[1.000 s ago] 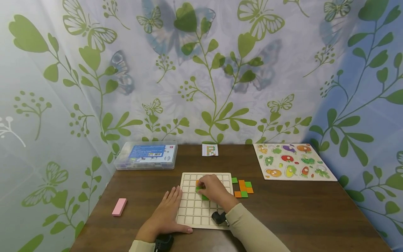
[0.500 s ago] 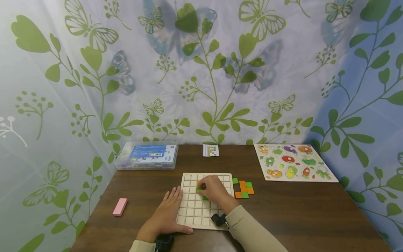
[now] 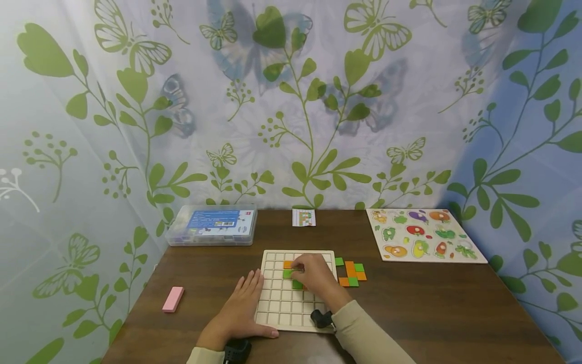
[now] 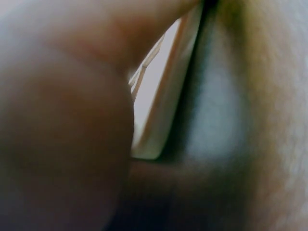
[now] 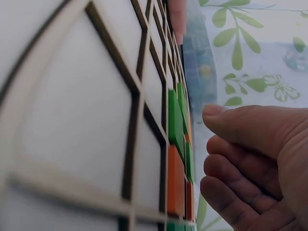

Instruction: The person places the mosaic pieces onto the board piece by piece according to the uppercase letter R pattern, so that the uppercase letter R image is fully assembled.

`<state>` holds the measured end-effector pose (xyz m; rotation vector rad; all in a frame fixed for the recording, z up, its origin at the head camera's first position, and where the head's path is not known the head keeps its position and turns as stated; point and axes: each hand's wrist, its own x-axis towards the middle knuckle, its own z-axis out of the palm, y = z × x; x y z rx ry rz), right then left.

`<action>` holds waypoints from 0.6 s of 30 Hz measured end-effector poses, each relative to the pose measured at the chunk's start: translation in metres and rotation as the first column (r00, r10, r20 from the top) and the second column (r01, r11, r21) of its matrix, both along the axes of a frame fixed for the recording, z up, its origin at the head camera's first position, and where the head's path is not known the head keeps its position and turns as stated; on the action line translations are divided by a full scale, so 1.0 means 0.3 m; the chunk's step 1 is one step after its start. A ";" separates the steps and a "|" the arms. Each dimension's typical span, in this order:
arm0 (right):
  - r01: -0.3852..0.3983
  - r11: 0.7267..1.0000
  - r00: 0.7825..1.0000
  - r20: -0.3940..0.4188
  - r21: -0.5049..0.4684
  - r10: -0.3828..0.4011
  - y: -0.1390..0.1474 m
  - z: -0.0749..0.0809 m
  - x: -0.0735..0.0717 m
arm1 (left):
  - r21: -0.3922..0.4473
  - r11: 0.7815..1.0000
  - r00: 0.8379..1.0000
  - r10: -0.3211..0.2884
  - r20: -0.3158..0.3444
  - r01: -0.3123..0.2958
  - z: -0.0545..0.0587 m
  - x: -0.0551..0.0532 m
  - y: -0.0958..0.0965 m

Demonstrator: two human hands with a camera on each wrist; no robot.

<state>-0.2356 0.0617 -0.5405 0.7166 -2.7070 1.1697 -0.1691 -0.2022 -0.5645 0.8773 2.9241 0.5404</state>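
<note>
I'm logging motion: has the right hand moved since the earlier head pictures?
Yes, the right hand has shifted slightly rightward against the grid board.

The table (image 3: 418, 318) is smooth wood grain with a faint sheen; the board (image 3: 275, 305) matt wood; the tiles (image 5: 175, 180) smooth, wood or plastic unclear; the box (image 3: 182, 222) clear, glossy plastic; the card (image 3: 303, 217) paper; the block (image 3: 173, 299) smooth, matt; the curtain (image 3: 282, 111) printed, lightly creased cloth; 2 sleeves (image 3: 370, 333) matt cloth.

Right hand (image 3: 317, 277) shifted rightward — orange tile (image 3: 288, 264), green tile (image 3: 287, 274) more exposed.
</note>
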 end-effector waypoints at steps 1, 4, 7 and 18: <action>0.003 1.000 1.000 0.000 -0.004 -0.003 0.009 0.000 0.002 | 0.000 1.000 1.000 0.000 0.000 0.000 0.001 0.001 0.001; 0.012 1.000 1.000 -0.007 -0.010 -0.013 0.034 -0.002 0.009 | -0.001 1.000 1.000 -0.002 -0.005 0.002 0.003 0.002 0.003; 0.036 0.999 0.999 -0.018 -0.010 -0.036 0.056 -0.008 0.014 | -0.001 1.000 1.000 0.000 0.000 0.000 0.005 0.003 0.003; 0.146 0.988 0.988 -0.046 -0.055 -0.148 0.177 -0.018 0.018 | 0.017 1.000 1.000 -0.006 -0.011 0.006 -0.004 -0.001 0.002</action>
